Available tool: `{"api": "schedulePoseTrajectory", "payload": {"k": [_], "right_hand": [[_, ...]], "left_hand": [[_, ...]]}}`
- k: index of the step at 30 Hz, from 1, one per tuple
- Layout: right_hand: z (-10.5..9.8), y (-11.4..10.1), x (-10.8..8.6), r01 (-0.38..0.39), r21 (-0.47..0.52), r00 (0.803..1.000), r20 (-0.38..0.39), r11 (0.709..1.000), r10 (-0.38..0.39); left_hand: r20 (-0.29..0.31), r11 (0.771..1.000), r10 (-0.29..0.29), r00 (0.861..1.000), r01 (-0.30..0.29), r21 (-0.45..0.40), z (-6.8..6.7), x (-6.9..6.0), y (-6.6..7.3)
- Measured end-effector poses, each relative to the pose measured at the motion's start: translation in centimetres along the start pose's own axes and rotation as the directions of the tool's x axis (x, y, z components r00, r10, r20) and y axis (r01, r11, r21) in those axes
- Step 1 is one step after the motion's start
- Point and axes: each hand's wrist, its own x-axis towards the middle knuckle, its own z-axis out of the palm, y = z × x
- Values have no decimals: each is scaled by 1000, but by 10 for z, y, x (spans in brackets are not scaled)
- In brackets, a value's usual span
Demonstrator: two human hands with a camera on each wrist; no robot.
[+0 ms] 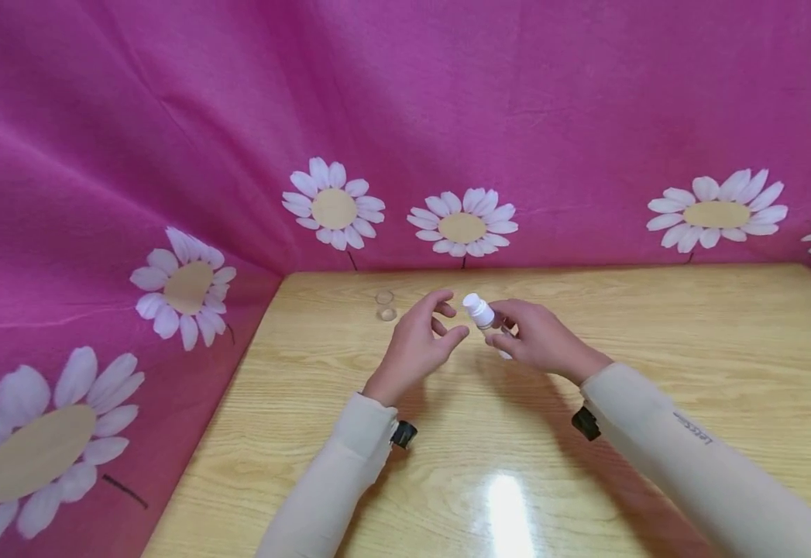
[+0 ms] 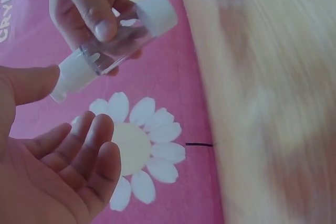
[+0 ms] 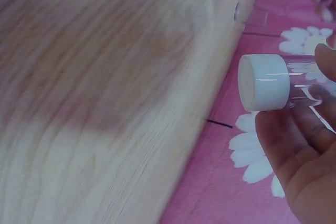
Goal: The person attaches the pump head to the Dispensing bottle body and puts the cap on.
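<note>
My right hand (image 1: 527, 333) grips a small clear pump bottle (image 2: 118, 48) round its transparent middle, thumb on one side and fingers on the other. The bottle has a white pump top (image 1: 478, 308) and a white base (image 3: 265, 82). It is tilted above the table, its top leaning toward my left hand (image 1: 422, 337). That hand holds nothing; its fingers are loosely bent and parted from the thumb. In the left wrist view the left thumb (image 2: 34, 83) is close by the pump top; whether they touch I cannot tell. A clear cap (image 1: 386, 306) stands on the table behind the left hand.
The wooden table (image 1: 691, 403) runs back to a pink cloth (image 1: 572, 116) printed with white daisies, which also hangs along the left side. Light glares off the table's near part. Both forearms wear beige sleeves with dark devices at the wrists.
</note>
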Motion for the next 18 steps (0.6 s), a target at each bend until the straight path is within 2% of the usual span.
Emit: {"api": "schedulePoseTrajectory", "payload": {"k": [5,9,13,18], "right_hand": [[1,2,20,-84,32,995,-45,996,85],[4,5,33,-165,59,981,-94,985,170],[11,12,46,-233,118,961,-127,965,247],[19,26,56,-307,180,935,-126,935,331]], "left_hand": [[-26,999,-47,999,47,-4,-3,-4,-10],[5,998,-67,998,67,21,-2,-6,-14],[52,997,-66,996,64,40,1,-6,-15],[59,999,-42,997,40,20,3,-5,-15]]}}
